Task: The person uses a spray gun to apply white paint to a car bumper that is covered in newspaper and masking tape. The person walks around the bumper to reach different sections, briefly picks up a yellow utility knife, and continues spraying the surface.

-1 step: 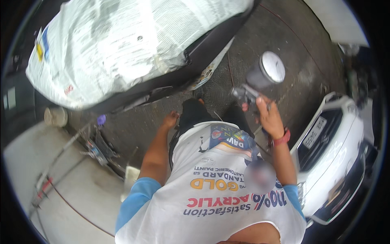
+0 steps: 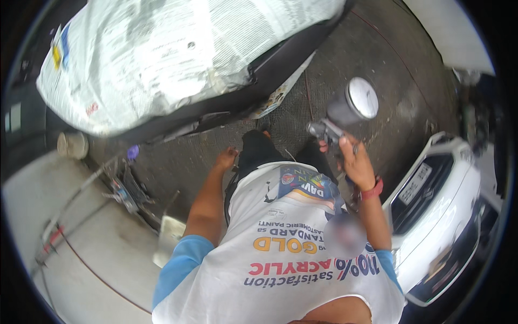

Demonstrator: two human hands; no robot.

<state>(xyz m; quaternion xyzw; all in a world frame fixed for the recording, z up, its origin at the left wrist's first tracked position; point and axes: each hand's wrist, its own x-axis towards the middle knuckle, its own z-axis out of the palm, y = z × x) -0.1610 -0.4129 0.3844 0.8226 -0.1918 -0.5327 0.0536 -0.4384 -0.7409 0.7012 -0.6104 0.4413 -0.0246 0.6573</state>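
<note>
My right hand is closed round the handle of a metal spray gun, held out in front of my right side. A grey cup with a round silvery lid sits on the gun, leaning to the right. The gun's nozzle end points left, toward the dark lower edge of a car body. White printed paper sheeting covers most of that body. Beside my left thigh hangs my left hand, its fingers loosely bent and partly apart, with nothing visible in them.
A white car stands close on my right. On the left are a bucket, a purple item, a metal frame and a pale container. A thin red hose crosses the dark floor.
The spray gun and its cup have shifted slightly down in the picture, with my right hand still round the handle. My left hand has barely moved.
</note>
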